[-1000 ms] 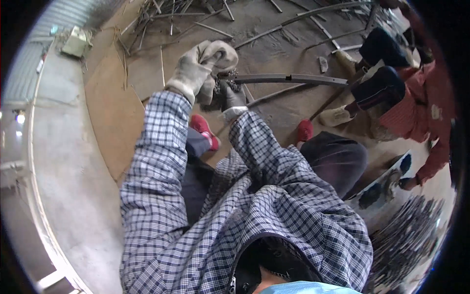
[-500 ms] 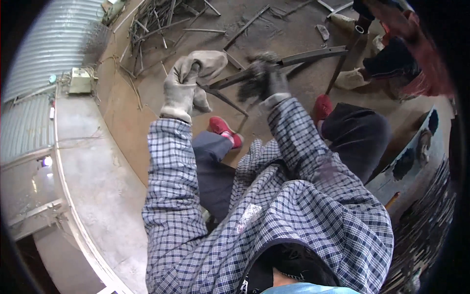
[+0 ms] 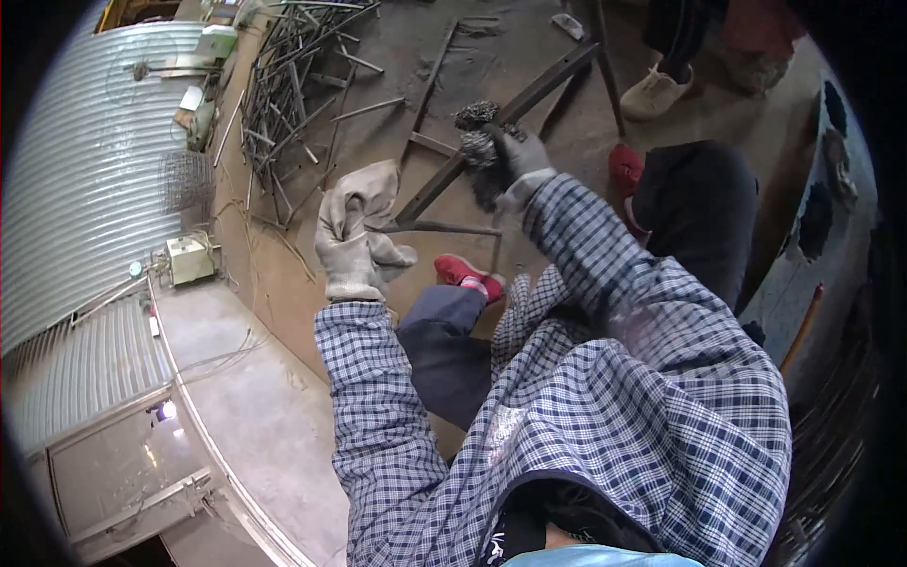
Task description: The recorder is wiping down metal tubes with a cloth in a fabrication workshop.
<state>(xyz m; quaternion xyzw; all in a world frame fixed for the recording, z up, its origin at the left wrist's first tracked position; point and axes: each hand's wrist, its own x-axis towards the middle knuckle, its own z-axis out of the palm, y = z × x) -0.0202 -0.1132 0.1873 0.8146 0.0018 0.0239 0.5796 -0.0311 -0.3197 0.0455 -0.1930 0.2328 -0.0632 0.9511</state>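
Observation:
In a loose, light-coloured glove, my left hand (image 3: 354, 241) is closed at the near left corner of a dark metal frame (image 3: 436, 189); its fingers partly hide what they grip. The frame has a long slanting bar with thinner legs running off it. My right hand (image 3: 524, 156), in a grey glove with blackened fingers, is closed around a dark, shaggy wad of steel wool (image 3: 477, 149). That wad lies against the middle of the long bar. Part of the bar is hidden beneath the wad and the fingers.
A heap of metal rods (image 3: 293, 90) lies at the far left, beside a corrugated wall (image 3: 104, 180). Another person's shoe (image 3: 656, 93) stands at the far right. My red shoes (image 3: 468, 276) are near the frame. A worn sheet-metal panel (image 3: 803, 217) leans at the right.
The long bar now slants more steeply, its far end swung up and left. My left hand sits lower in the view. My right hand and the steel wool stay around the bar's middle.

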